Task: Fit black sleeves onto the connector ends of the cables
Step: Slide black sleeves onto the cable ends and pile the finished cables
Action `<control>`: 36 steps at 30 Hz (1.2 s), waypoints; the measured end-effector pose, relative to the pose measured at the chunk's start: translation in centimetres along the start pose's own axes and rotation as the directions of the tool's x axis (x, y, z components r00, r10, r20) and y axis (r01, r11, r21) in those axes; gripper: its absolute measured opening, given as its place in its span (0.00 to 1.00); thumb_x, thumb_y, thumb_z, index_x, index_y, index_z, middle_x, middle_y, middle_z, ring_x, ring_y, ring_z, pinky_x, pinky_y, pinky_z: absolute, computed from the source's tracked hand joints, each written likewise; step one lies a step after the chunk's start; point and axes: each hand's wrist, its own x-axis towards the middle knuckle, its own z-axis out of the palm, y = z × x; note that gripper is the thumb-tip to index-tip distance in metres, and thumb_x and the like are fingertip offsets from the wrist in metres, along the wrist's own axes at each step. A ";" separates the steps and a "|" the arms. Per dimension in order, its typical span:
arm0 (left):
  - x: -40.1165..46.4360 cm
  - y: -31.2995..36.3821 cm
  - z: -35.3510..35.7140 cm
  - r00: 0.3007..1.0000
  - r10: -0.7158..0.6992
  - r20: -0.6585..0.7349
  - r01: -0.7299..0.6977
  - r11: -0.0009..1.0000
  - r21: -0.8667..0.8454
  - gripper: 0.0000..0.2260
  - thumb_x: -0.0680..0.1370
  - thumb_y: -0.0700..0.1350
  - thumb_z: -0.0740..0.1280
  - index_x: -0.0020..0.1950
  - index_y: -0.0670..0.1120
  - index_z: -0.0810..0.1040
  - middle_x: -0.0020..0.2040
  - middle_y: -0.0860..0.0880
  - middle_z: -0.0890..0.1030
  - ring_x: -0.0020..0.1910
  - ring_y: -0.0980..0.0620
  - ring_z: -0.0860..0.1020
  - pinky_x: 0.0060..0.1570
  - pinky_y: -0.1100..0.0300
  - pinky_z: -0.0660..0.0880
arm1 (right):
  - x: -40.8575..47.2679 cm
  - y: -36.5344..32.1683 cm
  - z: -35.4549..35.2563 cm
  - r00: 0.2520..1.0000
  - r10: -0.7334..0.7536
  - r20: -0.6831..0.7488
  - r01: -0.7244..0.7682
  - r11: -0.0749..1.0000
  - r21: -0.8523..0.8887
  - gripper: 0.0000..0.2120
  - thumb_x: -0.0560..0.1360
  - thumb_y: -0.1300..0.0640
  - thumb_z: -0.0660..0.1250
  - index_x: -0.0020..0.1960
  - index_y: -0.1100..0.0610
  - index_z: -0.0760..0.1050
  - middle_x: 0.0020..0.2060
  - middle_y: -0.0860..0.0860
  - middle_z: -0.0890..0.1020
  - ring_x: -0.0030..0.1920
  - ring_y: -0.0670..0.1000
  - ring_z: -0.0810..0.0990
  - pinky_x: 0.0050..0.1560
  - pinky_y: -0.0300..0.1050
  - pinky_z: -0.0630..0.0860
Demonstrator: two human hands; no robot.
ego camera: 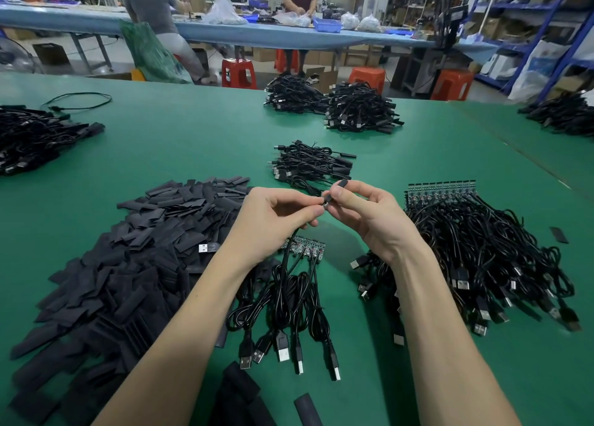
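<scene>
Item in work: one short black tubular sleeve [341, 184], centre of the frame, pinched between thumb and fingers of my right hand [360, 213], raised above the green desk [180, 142].
My left hand [276, 213] is curled, pinching the end of a thin black cable [308, 187] right against the sleeve's lower end; whether the connector is inside yet I cannot tell.

Below my hands: small lot of coiled black cables with silver USB plugs [283, 313], plugs toward the lower edge, small circuit boards at the upper end.
Left and lower left: large loose heap of flat black sleeves [128, 265].
Right: large bundle of black cables with a row of small circuit boards [482, 249] along its upper edge.
Just above centre: smaller bundle of black cables [311, 165].
Upper centre: two more cable piles [334, 104] at the desk's far edge.
Left edge: another cable pile [32, 136].
Background: red plastic stools [239, 72] and a blue-topped bench [225, 30].
</scene>
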 end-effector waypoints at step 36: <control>0.4 -0.8 -0.1 0.987 -0.105 -0.122 0.102 0.994 -0.028 0.04 0.75 0.39 0.76 0.46 0.44 0.82 0.40 0.44 0.86 0.40 0.47 0.86 0.46 0.53 0.83 | 0.7 2.0 2.2 0.962 -0.221 -0.159 0.188 0.962 -0.195 0.10 0.76 0.63 0.74 0.57 0.56 0.84 0.41 0.56 0.87 0.40 0.52 0.85 0.44 0.41 0.82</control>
